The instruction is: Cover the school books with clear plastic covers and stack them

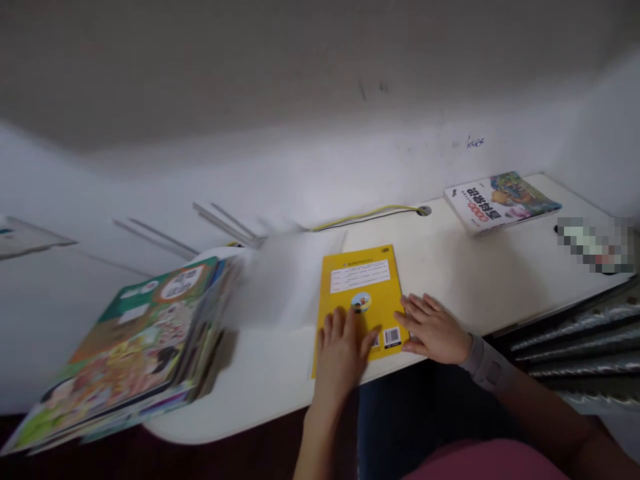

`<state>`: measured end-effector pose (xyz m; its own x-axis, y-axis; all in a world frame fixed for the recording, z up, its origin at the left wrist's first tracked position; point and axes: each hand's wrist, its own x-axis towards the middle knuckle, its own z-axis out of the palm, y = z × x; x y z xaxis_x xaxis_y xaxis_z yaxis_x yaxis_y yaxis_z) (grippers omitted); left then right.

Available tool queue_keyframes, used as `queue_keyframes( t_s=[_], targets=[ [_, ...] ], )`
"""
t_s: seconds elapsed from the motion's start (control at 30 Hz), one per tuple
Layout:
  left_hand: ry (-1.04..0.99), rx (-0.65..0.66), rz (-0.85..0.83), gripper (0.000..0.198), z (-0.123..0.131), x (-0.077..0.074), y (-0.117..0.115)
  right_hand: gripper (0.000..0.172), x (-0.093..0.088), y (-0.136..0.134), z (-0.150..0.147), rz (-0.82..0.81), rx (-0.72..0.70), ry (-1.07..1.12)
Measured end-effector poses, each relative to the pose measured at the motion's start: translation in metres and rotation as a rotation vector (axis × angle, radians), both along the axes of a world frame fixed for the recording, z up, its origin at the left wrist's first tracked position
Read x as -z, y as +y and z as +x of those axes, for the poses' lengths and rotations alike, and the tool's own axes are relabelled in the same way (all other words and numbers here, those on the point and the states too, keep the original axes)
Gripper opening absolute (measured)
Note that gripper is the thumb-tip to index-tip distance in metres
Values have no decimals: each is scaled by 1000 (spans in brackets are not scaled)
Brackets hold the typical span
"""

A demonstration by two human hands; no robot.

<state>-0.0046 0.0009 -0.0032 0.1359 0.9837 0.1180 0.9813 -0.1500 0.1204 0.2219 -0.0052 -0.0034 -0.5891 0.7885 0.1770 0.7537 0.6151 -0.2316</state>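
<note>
A yellow softcover book (361, 300) lies face down on the white desk (475, 280), showing its barcode and a white text panel. My left hand (340, 353) rests flat on its lower part, fingers apart. My right hand (430, 330) lies at the book's lower right edge, its fingertips touching the cover, with a grey wrist brace (487, 365) above the wrist. Neither hand grips anything. A thick, motion-blurred stack of colourful picture books (140, 347) sits at the desk's left end. A single illustrated book (500, 203) lies at the far right.
A yellow cable (370, 215) runs along the back of the desk to a round grommet (424, 211). A pixelated object (595, 243) sits at the right edge. Dark ribbed metal fins (575, 340) stand below it, and my jeans-clad legs (400, 420) are under the desk's front edge.
</note>
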Motion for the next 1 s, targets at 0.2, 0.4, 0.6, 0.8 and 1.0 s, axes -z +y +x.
queue_keyframes(
  t_s=[0.2,0.4,0.6,0.8,1.0],
  targets=[
    [-65,-277,-28,64,-24,1,-8,58,4,0,-1,33,1,-7],
    [-113,-323,-61,63,-25,-1,-1,48,1,-2,-4,94,35,-5],
    [-93,-309,-37,52,-22,-10,-2,47,2,-1,-2,103,21,6],
    [20,-306,-76,44,-20,-14,-8,47,3,-1,-1,108,16,4],
    [88,-449,-59,50,-30,-19,-11,47,4,-1,0,116,16,5]
  ],
)
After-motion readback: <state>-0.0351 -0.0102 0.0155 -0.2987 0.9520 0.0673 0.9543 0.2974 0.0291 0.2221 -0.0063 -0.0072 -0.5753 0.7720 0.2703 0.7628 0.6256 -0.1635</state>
